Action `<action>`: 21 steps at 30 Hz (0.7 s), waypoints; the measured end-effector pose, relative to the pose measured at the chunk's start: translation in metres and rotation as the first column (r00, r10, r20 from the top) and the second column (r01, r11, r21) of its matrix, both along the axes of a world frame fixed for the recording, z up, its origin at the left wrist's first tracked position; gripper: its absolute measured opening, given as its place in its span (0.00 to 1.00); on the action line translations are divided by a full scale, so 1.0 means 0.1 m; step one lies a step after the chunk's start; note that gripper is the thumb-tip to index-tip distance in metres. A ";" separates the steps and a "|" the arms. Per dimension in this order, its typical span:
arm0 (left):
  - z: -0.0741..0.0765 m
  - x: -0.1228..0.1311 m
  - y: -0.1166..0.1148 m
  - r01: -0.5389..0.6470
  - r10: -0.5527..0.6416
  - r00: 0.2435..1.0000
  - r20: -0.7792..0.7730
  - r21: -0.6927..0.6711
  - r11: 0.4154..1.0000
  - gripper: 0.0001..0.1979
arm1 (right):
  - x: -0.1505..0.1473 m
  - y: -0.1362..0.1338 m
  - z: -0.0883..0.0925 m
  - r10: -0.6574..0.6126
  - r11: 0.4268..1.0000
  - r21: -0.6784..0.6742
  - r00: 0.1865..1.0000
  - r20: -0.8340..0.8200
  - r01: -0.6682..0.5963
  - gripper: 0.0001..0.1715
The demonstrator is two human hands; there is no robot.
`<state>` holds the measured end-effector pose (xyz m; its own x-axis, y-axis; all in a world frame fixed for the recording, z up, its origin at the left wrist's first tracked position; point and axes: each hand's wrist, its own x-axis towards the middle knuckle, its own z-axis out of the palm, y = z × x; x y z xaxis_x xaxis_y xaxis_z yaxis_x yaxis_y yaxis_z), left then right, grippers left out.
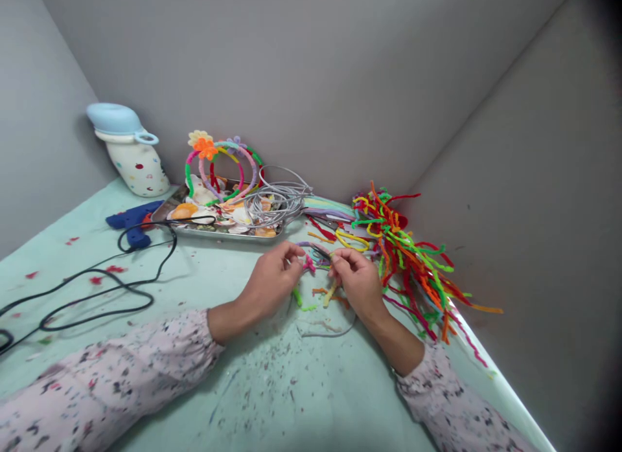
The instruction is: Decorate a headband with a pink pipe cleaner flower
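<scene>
My left hand and my right hand rest close together on the pale green table. Both have their fingers pinched on a small piece of twisted pipe cleaners, pink and purple, held between them. Short cut bits of green, orange and yellow pipe cleaner lie on the table just under my hands. A thin grey wire curves on the table below my right hand.
A heap of coloured pipe cleaners lies at the right. A metal tray holds shells, headbands and coiled grey wire. A blue glue gun with black cord and a white-blue jug stand left.
</scene>
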<state>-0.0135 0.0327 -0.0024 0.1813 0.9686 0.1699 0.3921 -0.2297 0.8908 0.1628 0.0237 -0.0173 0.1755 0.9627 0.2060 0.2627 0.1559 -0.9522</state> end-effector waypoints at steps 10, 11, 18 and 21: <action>-0.02 0.23 0.23 -0.052 0.081 0.927 -0.367 0.088 0.995 0.18 | 0.03 0.01 -0.09 0.022 0.998 0.059 0.999 0.038 -0.025 0.10; -0.04 0.25 0.22 -0.046 0.081 0.919 -0.385 0.101 0.994 0.18 | 0.03 0.01 -0.10 0.021 0.998 0.065 0.998 0.054 -0.025 0.10; 0.01 0.25 0.26 0.021 0.035 0.899 -0.437 0.121 0.992 0.07 | 0.03 -0.01 -0.08 0.010 0.996 0.087 0.996 0.085 -0.017 0.09; 0.10 0.21 0.29 0.087 -0.088 0.978 -0.192 -0.012 0.996 0.08 | 0.03 -0.02 -0.08 -0.023 0.991 0.137 0.996 0.091 0.010 0.09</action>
<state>0.0071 0.0618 0.0072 0.2942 0.9482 0.1200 0.5344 -0.2673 0.8019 0.1657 0.0216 -0.0254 0.1656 0.9217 0.3508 0.3521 0.2770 -0.8940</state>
